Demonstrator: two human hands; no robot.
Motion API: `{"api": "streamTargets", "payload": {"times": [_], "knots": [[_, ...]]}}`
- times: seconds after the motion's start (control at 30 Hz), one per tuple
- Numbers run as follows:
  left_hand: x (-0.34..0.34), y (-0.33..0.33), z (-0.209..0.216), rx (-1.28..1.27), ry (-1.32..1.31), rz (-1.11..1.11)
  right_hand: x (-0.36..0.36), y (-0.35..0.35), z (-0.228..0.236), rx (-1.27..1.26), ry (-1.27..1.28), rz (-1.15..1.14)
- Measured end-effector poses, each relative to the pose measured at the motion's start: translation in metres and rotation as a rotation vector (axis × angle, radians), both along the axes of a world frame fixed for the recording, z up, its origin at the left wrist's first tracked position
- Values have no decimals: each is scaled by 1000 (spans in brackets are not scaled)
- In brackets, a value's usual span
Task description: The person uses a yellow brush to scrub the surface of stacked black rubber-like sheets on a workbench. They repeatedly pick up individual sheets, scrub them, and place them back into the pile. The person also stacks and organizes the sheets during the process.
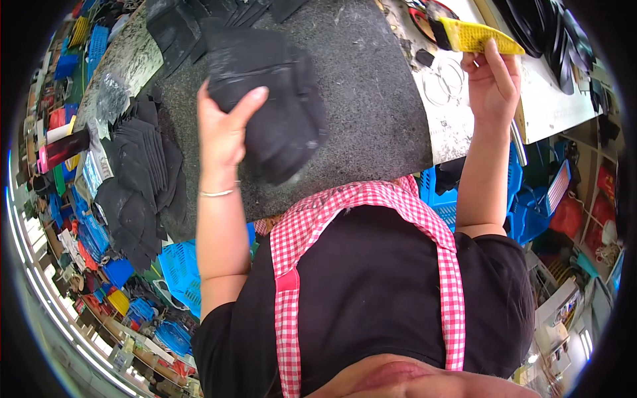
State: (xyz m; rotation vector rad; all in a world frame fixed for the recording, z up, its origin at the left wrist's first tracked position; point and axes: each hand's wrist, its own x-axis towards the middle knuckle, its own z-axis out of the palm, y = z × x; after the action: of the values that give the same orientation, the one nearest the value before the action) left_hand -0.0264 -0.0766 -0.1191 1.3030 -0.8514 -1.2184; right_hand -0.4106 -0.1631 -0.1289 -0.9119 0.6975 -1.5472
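The two hands are well apart. The left hand (229, 123) is clamped on a stack of black pieces (282, 99), its thumb on top and its other fingers hidden by the stack, which is slightly blurred. The stack is over a dark mat (371, 99), just to the right of that hand; whether it touches the mat I cannot tell.

The right hand (494, 83) pinches a yellow tool (481, 37) with a dark end, which points left from the fingertips. Just beyond the tool's dark end lie red-handled scissors (419, 18).

To the left of the left hand is a pile of black pieces (142, 156), and more black scraps (174, 33) lie beyond it. A blue basket (180, 268) sits below the left forearm, and another blue crate (441, 202) is nearer the body than the right hand.
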Motion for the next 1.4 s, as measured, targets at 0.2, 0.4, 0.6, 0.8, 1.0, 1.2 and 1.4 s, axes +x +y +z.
{"api": "streamTargets", "payload": {"times": [0.2,0.4,0.6,0.8,1.0,1.2,1.4], "knots": [[-52,-13,-14,-190,-1061,-1,-19,-6,-5,-48,-14,48],[-47,-33,19,170,-990,-78,-5,-8,-3,-90,0,154],[-44,-24,9,-189,-384,30,68,-81,37,-253,700,-312],[-34,-6,22,-77,-184,-45,93,-128,28,-528,1318,-440],[-37,-4,22,-53,-143,-125,95,-134,44,-118,1100,-183],[-32,-7,8,39,-673,-53,87,-139,43,32,652,-90],[-49,4,10,-134,-1046,54,78,-103,4,216,279,297]]}}
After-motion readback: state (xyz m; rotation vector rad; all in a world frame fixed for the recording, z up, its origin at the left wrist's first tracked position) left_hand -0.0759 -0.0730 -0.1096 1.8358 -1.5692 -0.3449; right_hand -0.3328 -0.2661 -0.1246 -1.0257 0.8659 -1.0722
